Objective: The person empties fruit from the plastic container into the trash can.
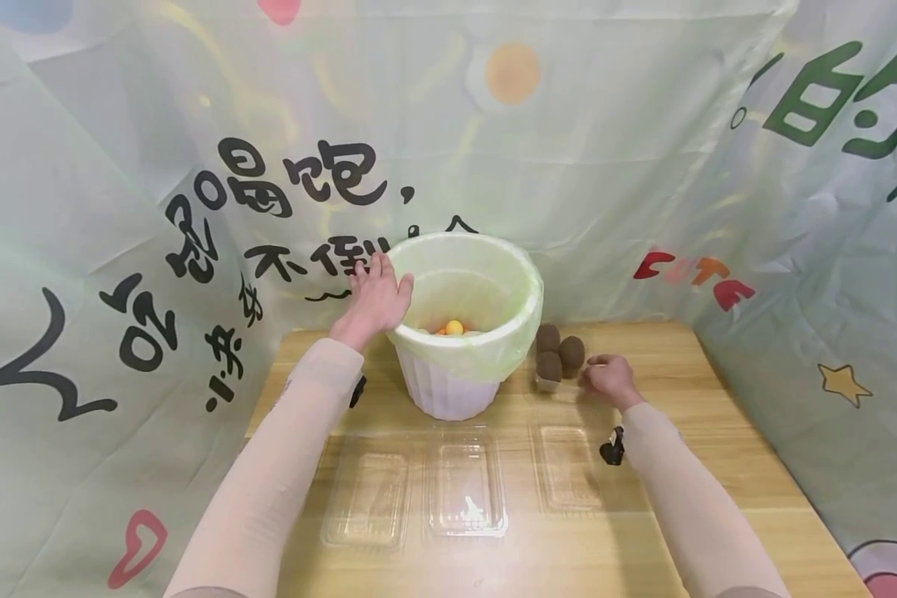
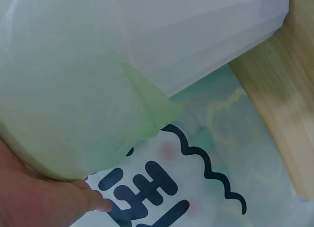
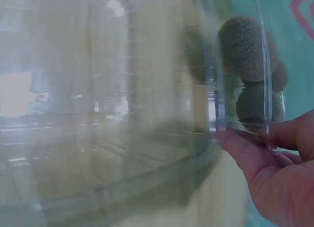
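The rim of the lined white bin (image 1: 459,332) is touched by the flat, straight-fingered left hand (image 1: 376,297). A clear plastic box (image 3: 147,114) of kiwis (image 1: 558,352), standing on the table (image 1: 718,432) just right of the bin, is pinched by the right hand (image 1: 607,375); only the right wrist view shows the fingers (image 3: 240,148) on its edge.

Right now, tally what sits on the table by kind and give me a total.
Kiwis: 3
Clear plastic clamshell boxes lying flat: 3
Clear box holding the kiwis: 1
White bin with green liner: 1
Total: 8
The orange and yellow pieces inside the bin are partly hidden, so they are left uncounted.
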Motion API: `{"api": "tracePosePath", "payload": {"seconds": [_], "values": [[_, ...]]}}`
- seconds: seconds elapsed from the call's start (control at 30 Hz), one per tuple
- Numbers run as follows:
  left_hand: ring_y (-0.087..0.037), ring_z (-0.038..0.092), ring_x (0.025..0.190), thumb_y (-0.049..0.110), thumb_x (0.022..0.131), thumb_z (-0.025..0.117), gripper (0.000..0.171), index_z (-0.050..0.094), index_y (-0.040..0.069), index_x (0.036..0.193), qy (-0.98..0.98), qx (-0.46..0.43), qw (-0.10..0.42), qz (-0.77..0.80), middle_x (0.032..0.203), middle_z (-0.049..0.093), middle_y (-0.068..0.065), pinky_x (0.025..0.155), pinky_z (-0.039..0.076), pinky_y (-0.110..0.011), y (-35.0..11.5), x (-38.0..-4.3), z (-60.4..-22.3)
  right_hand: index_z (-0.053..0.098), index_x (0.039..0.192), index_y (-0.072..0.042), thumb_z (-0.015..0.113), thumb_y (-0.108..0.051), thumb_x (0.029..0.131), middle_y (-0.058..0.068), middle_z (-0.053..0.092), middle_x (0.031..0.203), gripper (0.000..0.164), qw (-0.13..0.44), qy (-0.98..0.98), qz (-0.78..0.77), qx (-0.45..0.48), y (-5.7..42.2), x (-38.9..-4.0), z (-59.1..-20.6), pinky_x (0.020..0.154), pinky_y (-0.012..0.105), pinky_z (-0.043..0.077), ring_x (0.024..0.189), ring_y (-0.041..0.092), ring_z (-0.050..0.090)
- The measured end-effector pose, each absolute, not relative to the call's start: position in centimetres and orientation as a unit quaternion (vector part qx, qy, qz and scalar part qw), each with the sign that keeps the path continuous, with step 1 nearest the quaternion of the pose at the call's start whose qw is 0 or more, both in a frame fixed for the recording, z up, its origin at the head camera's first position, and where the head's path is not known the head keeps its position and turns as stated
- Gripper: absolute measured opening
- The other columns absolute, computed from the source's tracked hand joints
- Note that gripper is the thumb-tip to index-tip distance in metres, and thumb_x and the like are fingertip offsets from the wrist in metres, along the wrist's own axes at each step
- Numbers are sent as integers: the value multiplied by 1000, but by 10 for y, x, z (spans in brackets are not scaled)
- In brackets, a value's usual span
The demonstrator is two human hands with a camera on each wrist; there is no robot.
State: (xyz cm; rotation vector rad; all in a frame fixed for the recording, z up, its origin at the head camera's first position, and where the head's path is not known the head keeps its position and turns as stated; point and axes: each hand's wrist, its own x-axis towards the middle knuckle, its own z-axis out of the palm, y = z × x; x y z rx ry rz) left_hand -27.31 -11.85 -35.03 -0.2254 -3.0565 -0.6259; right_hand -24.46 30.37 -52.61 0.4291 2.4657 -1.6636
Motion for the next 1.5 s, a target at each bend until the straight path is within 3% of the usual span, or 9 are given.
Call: {"api": "tracePosePath", "payload": {"seconds": [0.2,0.43,0.93,1.23,1.5], "values": [[-56,1,160,47,112,21,79,7,-10,164,-978,-72,8,-197,175,3,-29,132,4,-64,-119,-273,-350,45,142,23,53,5,98,2,71,80,48,56,814,-562,136,308,-245,-499,72,35,67,68,10,73],[-57,1,160,47,112,21,78,8,-10,164,-978,-71,9,-198,175,4,-29,131,4,-65,-118,-272,-349,33,152,20,49,1,103,-1,68,86,55,87,801,-580,119,316,-247,-456,84,37,66,74,5,72],[-56,0,160,47,112,21,79,8,-10,165,-978,-71,4,-197,175,3,-28,132,3,-63,-119,-272,-349,35,152,17,48,-7,108,-8,68,84,52,69,807,-579,90,312,-244,-377,84,35,66,74,2,73],[-56,0,160,47,112,21,79,7,-10,164,-978,-74,6,-195,175,2,-28,132,3,-63,-118,-273,-348,39,154,12,49,-13,109,19,67,122,53,38,837,-541,72,306,-241,-337,83,34,66,79,1,74],[-57,1,160,48,112,21,79,7,-10,165,-978,-72,5,-194,175,2,-28,132,4,-64,-118,-271,-349,43,152,12,52,-12,107,2,72,100,51,22,838,-543,59,297,-243,-311,79,32,66,78,3,75]]}}
